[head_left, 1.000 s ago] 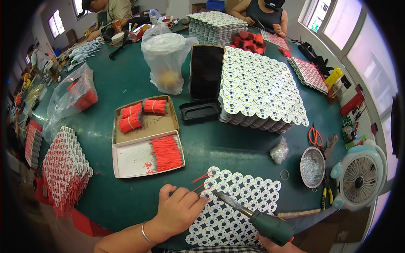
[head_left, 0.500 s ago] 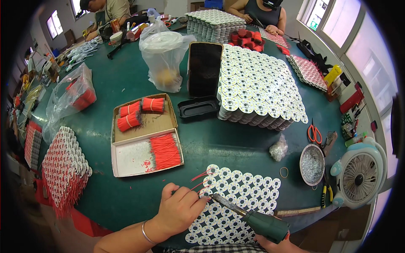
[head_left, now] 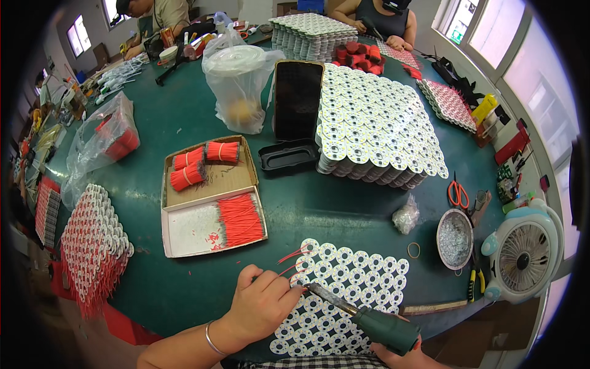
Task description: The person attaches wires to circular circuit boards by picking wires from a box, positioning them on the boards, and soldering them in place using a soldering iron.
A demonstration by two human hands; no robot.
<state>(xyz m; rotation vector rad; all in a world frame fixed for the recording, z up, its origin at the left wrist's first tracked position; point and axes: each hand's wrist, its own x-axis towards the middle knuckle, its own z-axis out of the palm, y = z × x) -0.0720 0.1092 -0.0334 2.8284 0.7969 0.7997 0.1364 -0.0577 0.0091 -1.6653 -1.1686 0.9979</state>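
Observation:
A panel of round white circuit boards [head_left: 353, 277] lies on the table close to me. Over its left edge, my left hand [head_left: 261, 304] is closed in a pinch on a thin red wire, whose end meets one of the boards. My right hand [head_left: 396, 357], partly hidden at the lower edge, grips the green handle of a soldering iron [head_left: 384, 329]. The iron's dark tip rests at the board beside my left fingertips. Further red wires [head_left: 294, 254] stick out from the boards in the same left column. The exact joint under the tip is too small to make out.
Behind the left hand sits a cardboard box [head_left: 175, 243] with cut red wires. A tall stack of panels [head_left: 375, 123], a phone [head_left: 298, 98] and a black tray [head_left: 289, 157] stand beyond. At right are a metal bowl [head_left: 441, 246], orange-handled scissors [head_left: 458, 194] and a fan [head_left: 522, 261]. Two people work across the table.

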